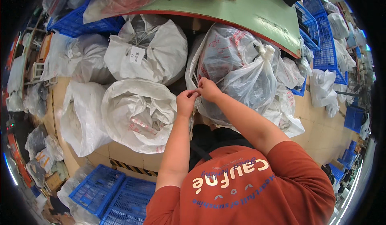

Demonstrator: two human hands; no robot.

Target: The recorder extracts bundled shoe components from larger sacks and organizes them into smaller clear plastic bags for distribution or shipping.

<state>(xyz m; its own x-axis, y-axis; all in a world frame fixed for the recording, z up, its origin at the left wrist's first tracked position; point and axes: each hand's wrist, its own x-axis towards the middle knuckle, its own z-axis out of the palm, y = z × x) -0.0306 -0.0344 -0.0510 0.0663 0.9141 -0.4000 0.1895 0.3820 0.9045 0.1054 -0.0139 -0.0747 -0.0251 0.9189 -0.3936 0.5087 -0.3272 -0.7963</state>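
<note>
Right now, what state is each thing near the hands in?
left hand: pinched shut on the thin tie
right hand: pinched shut on the same thin tie
clear plastic bag: full, top knotted
white sack: full, lying crumpled on the floor
tagged white sack: full, closed
blue crates: flat on the floor

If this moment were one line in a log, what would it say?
left hand: pinching thin white tie | right hand: pinching same tie | touching: clear plastic bag | nearby: white sacks, blue crates
</note>
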